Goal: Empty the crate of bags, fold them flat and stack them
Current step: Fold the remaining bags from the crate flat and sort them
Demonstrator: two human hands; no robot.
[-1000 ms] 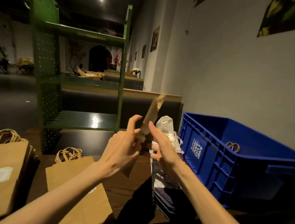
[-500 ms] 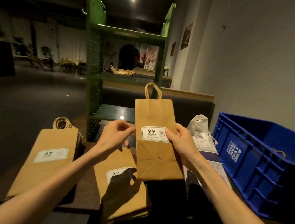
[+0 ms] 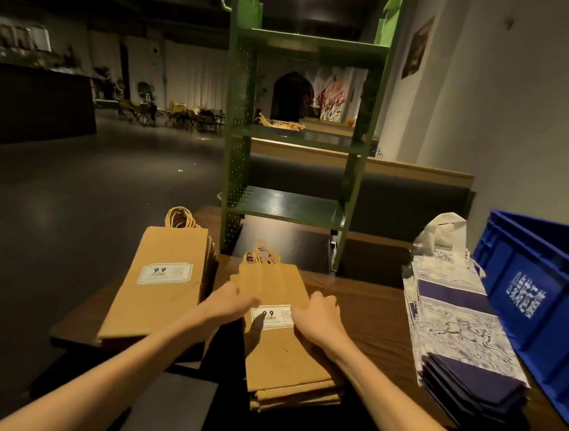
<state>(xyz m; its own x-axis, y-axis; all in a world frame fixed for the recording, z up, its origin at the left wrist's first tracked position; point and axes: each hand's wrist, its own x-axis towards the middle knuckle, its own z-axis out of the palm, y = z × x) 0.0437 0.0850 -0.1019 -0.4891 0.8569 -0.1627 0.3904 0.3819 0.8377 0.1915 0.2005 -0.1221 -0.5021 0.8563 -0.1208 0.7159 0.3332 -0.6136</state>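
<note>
Both hands rest on a flat kraft paper bag point(image 3: 277, 321) topping the middle stack point(image 3: 295, 388): left hand point(image 3: 231, 301) at its nine o'clock edge, right hand point(image 3: 319, 316) at three o'clock. Another kraft stack point(image 3: 156, 283) lies left, patterned blue-and-white bags point(image 3: 455, 326) right, touching the blue crate point(image 3: 537, 299). A green shelf point(image 3: 297, 130) stands at twelve o'clock.

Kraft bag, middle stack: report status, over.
Left hand and right hand both on the top kraft bag, flat on the middle stack. Nothing in the way. Blue crate at right, contents unseen.
</note>
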